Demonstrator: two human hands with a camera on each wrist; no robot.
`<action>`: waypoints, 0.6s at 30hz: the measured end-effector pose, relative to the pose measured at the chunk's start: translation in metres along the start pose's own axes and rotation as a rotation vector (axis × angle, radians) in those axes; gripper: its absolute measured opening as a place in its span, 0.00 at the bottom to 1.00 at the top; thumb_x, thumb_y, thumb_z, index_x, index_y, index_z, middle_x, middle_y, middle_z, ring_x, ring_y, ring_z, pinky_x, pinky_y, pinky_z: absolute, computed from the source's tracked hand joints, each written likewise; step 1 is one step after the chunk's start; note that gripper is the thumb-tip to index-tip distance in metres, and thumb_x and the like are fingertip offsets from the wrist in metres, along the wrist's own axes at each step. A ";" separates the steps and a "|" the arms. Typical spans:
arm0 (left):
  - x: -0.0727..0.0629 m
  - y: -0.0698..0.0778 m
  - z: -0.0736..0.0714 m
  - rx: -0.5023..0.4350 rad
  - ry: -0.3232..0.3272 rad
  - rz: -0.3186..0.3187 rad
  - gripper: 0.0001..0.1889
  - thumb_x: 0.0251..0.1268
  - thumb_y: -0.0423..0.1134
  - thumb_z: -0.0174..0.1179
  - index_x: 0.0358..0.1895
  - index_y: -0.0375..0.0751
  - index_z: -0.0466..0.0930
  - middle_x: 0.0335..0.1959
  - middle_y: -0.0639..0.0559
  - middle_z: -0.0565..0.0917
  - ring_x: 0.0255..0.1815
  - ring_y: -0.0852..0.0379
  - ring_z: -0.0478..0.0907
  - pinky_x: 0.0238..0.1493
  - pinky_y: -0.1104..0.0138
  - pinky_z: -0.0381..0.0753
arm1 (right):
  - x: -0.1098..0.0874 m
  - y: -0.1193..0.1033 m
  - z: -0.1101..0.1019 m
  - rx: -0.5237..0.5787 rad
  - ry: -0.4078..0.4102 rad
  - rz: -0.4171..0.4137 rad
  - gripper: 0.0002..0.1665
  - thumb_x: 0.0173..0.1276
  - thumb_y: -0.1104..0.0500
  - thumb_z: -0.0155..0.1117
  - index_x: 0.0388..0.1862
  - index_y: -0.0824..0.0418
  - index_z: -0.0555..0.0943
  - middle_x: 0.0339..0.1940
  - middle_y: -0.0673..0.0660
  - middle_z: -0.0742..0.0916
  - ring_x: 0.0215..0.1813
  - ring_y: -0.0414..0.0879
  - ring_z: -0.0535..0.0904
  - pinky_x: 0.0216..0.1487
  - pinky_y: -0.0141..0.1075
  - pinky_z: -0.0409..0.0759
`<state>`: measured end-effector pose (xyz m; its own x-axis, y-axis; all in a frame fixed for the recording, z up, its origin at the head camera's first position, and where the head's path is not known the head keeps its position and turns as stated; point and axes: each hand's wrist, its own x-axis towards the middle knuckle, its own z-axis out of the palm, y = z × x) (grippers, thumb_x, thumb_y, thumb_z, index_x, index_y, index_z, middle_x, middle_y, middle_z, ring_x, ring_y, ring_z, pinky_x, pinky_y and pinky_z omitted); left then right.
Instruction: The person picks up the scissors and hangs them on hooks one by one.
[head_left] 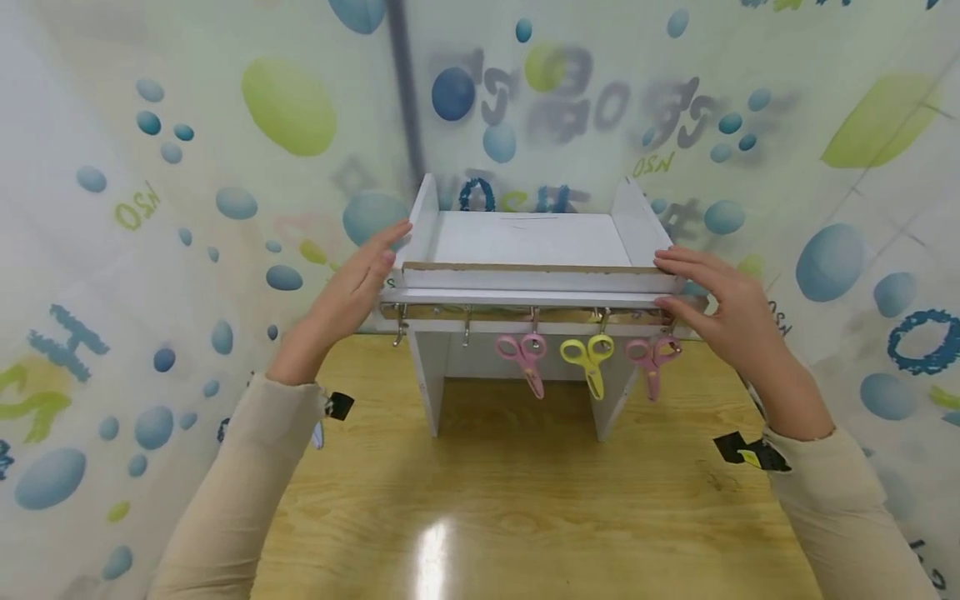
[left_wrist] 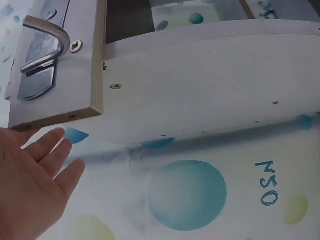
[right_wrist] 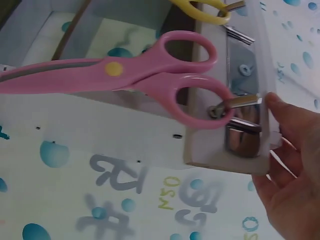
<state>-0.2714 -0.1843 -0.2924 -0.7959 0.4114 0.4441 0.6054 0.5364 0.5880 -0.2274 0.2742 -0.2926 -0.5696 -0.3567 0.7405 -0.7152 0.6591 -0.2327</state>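
Observation:
In the head view a white shelf rack (head_left: 525,277) stands on two side panels, with an open tray on top and a row of metal hooks below its front edge. Pink scissors (head_left: 522,360), yellow scissors (head_left: 589,360) and a second pink pair (right_wrist: 135,75) hang from hooks; the two leftmost hooks (left_wrist: 47,47) hold nothing. My left hand (head_left: 351,285) rests against the rack's left end, its fingers fairly straight. At the right end, my right hand (head_left: 723,308) grips the rack's corner, thumb at the front and fingers along the side panel.
The rack stands on a wood-grain table (head_left: 480,508). Behind and beside it hangs a pale curtain (head_left: 292,108) printed with blue and green spots and letters. A small light-blue object (head_left: 318,435) lies partly hidden beside the left sleeve.

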 end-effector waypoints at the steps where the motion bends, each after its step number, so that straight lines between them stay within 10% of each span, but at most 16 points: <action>1: -0.002 -0.002 -0.001 -0.019 0.033 -0.011 0.28 0.84 0.51 0.31 0.79 0.43 0.55 0.81 0.45 0.56 0.82 0.45 0.50 0.80 0.46 0.48 | -0.001 0.002 0.001 -0.002 0.006 -0.003 0.36 0.49 0.73 0.77 0.60 0.61 0.82 0.62 0.62 0.84 0.69 0.28 0.71 0.65 0.14 0.63; 9: -0.029 -0.032 -0.010 0.035 0.318 -0.165 0.26 0.84 0.47 0.35 0.70 0.35 0.69 0.68 0.35 0.75 0.72 0.38 0.69 0.72 0.45 0.64 | -0.003 0.006 0.006 0.020 0.050 0.033 0.36 0.48 0.75 0.77 0.59 0.60 0.83 0.61 0.60 0.86 0.67 0.23 0.71 0.65 0.14 0.65; 18: -0.079 -0.085 -0.009 0.135 0.326 -0.436 0.28 0.84 0.48 0.36 0.66 0.28 0.72 0.61 0.28 0.78 0.66 0.31 0.73 0.68 0.43 0.68 | -0.003 0.012 0.009 0.071 0.072 0.036 0.35 0.47 0.76 0.77 0.57 0.61 0.85 0.56 0.64 0.87 0.66 0.27 0.75 0.64 0.17 0.69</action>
<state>-0.2599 -0.2689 -0.3713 -0.9197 -0.1072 0.3778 0.1978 0.7046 0.6815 -0.2378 0.2777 -0.3035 -0.5667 -0.2832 0.7737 -0.7229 0.6214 -0.3021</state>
